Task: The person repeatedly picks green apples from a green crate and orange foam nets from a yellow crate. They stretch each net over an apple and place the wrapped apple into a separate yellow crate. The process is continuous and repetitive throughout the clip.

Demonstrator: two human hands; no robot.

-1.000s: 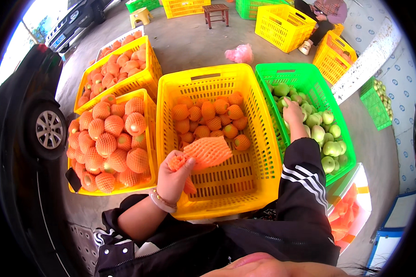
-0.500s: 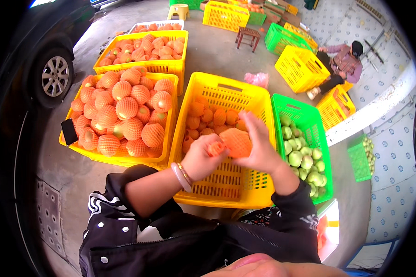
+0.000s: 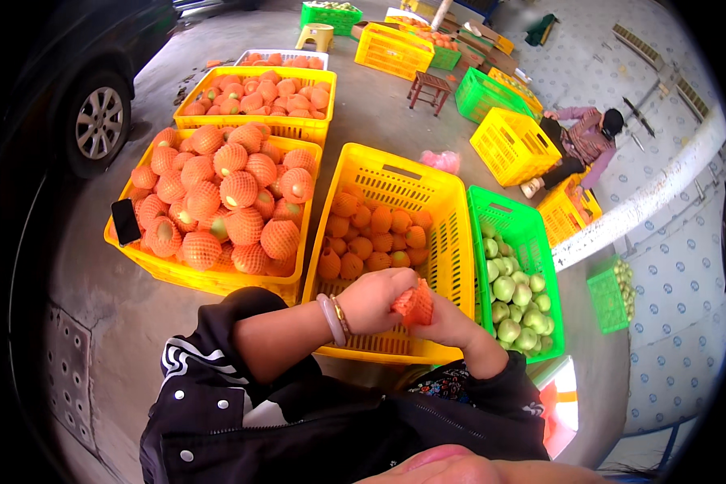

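Above the near end of a partly filled yellow crate [image 3: 448, 270], my two hands meet around an orange foam net sleeve [image 3: 414, 303]. My left hand [image 3: 371, 302], with two bangles at its wrist, has its fingers closed on the sleeve. From the other side my right hand [image 3: 446, 324] grips it, its fingers partly hidden. Whether a fruit is inside the sleeve I cannot tell. Farther back in that crate lie several fruits in orange foam nets [image 3: 375, 234]. Bare green fruits [image 3: 524, 302] fill part of a green crate [image 3: 515, 211] to my right.
On the left, a heaped yellow crate [image 3: 210, 278] of netted fruit carries a phone [image 3: 125, 222] on its edge. Another full crate [image 3: 254, 101] stands behind it. A car wheel [image 3: 101, 123] is far left. A seated person [image 3: 585, 141], a stool [image 3: 430, 90] and a white pole [image 3: 645, 198] are to the right.
Both hands have come nearer to me and closed together on the foam sleeve. My right hand was spread open beside a netted piece before. The view has shifted slightly.
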